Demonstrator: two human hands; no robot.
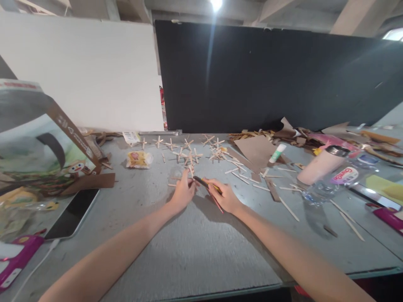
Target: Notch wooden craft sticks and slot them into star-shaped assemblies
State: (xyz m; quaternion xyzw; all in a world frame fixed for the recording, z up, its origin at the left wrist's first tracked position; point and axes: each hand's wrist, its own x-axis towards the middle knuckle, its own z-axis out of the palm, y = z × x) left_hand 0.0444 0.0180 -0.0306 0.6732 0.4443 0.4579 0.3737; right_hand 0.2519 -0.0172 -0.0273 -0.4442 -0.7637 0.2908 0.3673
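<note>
Well, both my hands are busy low over the middle of the grey table (179, 256), fingertips close together. My left hand (183, 193) is pinched narrow on a thin pale stick (190, 171), which points up and away from me; I cannot tell whether it is joined to the star-shaped stick pieces (171, 144) just beyond. My right hand (227, 197) is curled around a slim dark tool with a yellow part (201, 181), its tip nearly at my left fingers (whether they touch, I cannot tell). A thin reddish thing slants below that hand, too blurred to name.

Loose sticks (241, 178) lie scattered to the right, near a sheet of brown paper (252, 151) and a glue stick (277, 153). Farther right, a pink tumbler (323, 165) lies tilted beside a clear plastic bottle (333, 182). Over on the left, a yellow packet (138, 160) lies near the stars, and a dark-screened phone (74, 214) rests nearer me, a white cable (39, 264) at its lower end.
</note>
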